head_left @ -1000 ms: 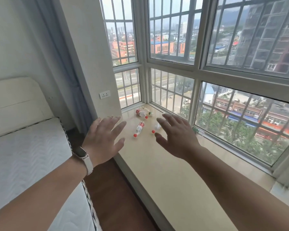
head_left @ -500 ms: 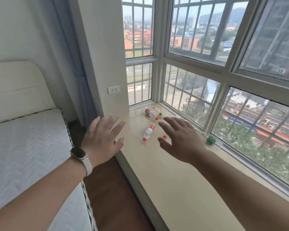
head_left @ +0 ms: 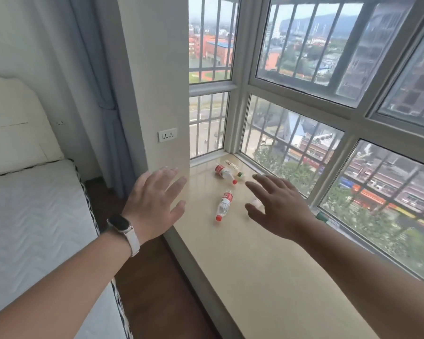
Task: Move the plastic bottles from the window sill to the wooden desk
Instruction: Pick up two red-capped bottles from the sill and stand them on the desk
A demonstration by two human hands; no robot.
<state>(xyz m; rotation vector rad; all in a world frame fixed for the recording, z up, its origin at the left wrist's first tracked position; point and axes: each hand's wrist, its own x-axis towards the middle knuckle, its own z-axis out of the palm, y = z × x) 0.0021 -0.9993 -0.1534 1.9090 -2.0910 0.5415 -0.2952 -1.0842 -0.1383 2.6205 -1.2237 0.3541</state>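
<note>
Several small clear plastic bottles lie on their sides at the far end of the beige window sill (head_left: 267, 277). A red-capped bottle (head_left: 224, 204) with a red label lies nearest me. Another red-capped bottle (head_left: 224, 172) lies farther back, with a green-capped bottle (head_left: 233, 166) beside it. My right hand (head_left: 278, 209) hovers open above the sill and hides most of one more bottle (head_left: 256, 202). My left hand (head_left: 154, 203), fingers spread and empty, hangs over the sill's left edge, left of the nearest bottle. No wooden desk is in view.
A bed with a white mattress (head_left: 34, 221) and cream headboard stands at the left, with a strip of dark wood floor (head_left: 154, 289) between it and the sill. Barred windows wall the sill's far and right sides. A green cap (head_left: 322, 216) lies by the window frame.
The view has swung left and closer to the sill's far corner. Both open hands have advanced toward the bottles; the right hand now covers the bottle on the right.
</note>
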